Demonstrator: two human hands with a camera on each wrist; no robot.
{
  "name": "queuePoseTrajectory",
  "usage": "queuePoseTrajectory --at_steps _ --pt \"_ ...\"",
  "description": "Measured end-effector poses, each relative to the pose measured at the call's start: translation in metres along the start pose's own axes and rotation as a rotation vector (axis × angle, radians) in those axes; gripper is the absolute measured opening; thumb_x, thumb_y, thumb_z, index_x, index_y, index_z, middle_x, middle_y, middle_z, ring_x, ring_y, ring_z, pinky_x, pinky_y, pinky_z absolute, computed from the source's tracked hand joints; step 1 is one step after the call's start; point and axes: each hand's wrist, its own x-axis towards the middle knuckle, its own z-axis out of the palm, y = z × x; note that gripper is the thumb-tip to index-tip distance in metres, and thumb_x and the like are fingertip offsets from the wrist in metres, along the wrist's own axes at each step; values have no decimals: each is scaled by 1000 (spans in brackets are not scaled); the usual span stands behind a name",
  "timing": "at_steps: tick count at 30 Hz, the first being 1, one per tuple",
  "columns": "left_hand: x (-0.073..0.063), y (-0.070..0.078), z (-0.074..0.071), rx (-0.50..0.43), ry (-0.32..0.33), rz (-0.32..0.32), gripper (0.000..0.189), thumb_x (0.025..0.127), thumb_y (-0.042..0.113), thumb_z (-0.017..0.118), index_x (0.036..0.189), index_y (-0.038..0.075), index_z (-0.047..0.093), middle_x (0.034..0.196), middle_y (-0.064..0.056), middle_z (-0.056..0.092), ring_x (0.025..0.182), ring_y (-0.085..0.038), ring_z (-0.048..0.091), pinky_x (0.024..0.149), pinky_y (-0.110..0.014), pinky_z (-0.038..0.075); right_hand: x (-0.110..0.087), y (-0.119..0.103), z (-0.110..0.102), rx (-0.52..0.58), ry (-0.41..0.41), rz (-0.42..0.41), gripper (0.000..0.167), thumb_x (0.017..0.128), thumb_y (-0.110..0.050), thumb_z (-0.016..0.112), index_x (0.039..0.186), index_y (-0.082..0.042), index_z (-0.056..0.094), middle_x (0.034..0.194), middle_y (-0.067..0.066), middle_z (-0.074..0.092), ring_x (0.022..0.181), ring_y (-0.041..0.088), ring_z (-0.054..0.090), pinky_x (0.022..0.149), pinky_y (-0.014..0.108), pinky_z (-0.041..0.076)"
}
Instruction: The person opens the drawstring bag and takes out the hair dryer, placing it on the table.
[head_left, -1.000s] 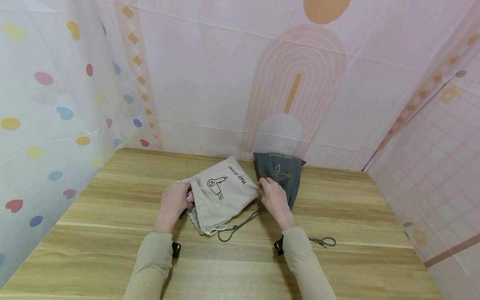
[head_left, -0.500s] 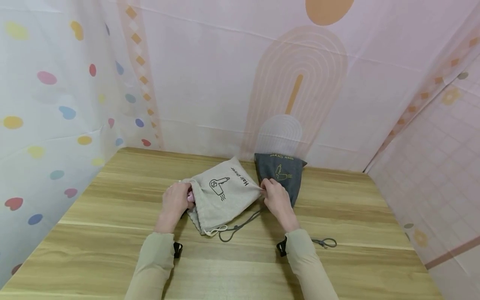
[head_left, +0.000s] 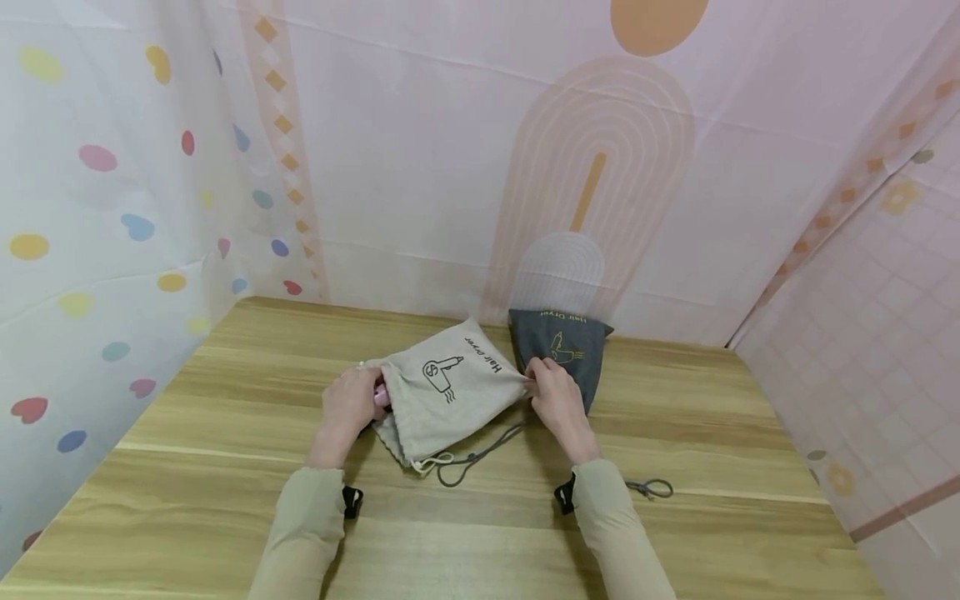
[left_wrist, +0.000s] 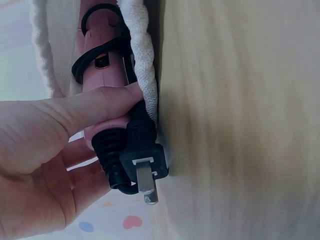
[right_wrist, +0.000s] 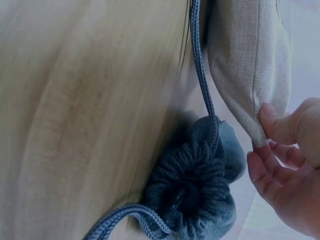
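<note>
A beige drawstring bag (head_left: 450, 387) printed "Hair Dryer" lies on the table, its mouth toward the left. At that mouth my left hand (head_left: 349, 405) grips a pink corded appliance (left_wrist: 104, 77), thumb across its handle and fingers behind. A black cord loops round the handle, and a two-prong plug (left_wrist: 145, 162) hangs at its end. The rest of the appliance is hidden inside the bag. On the other side, my right hand (head_left: 557, 402) pinches the bag's closed bottom corner between thumb and fingers, pulling the cloth to a point.
Behind my right hand, a dark grey "Hair Dryer" bag (head_left: 564, 340) leans near the back curtain, its mouth gathered. Its grey drawstring (head_left: 487, 450) trails across the wooden table (head_left: 450, 542), with another loop (head_left: 652, 488) to the right. Patterned curtains (head_left: 420, 167) enclose the table's back and sides.
My right hand has shifted slightly right, drawing the beige bag's corner with it. The bag looks tauter and its print has moved right. My left hand stays almost in place on the appliance.
</note>
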Motion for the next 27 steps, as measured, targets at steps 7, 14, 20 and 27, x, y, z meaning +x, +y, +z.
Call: queuePoseTrajectory --at_steps 7,14,20,27 --pt "1 -5 0 -10 -35 8 32 65 8 80 92 8 63 103 -23 66 84 -45 63 61 -53 50 1 3 -1 -1 -19 26 9 86 -9 67 83 -9 59 80 7 60 65 23 59 54 31 44" --pt "1 -10 -2 -29 -87 19 42 66 9 80 105 7 63 106 -23 65 89 -42 63 66 -53 51 2 5 -2 -3 -36 44 7 87 -9 66 84 -9 60 81 7 60 66 23 58 55 31 44" --pt "1 -16 -7 -44 -122 29 46 65 8 82 107 7 64 108 -22 65 93 -41 62 68 -53 51 2 6 -3 3 -41 48 7 87 -8 66 84 -9 60 82 8 61 66 23 58 55 31 44" --pt "3 -24 -9 -54 -140 49 43 65 9 82 104 9 64 101 -19 67 87 -36 62 66 -50 50 2 8 -1 -2 -19 39 8 86 -8 67 83 -8 59 81 8 60 67 24 58 57 34 46"
